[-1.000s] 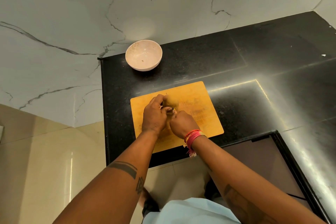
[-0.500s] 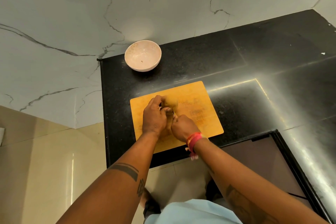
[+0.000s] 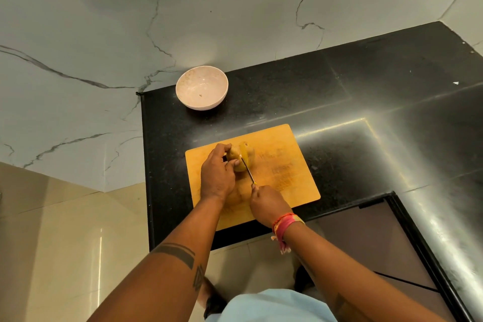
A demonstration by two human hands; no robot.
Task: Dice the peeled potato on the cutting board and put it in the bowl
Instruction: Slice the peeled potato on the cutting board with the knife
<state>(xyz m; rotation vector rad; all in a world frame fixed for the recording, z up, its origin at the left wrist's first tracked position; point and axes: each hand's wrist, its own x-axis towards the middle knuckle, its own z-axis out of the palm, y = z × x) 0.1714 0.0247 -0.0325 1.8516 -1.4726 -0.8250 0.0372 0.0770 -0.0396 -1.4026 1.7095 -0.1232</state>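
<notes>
Head view: left hand [image 3: 217, 177] grips lumpy potato [image 3: 241, 155]; right hand [image 3: 268, 204] holds thin knife [image 3: 247, 170].

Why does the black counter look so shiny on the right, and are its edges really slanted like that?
Head view: overhead light glares off the polished counter in bright streaks right of the cutting board; the wide-angle lens likely skews its edges; the bowl, potato and knife stay fairly sharp.

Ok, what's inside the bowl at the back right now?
The bowl holds no potato pieces, only one tiny dark speck near the bottom. Its whole inside shows. The potato sits on the cutting board, held by the left hand.
</notes>
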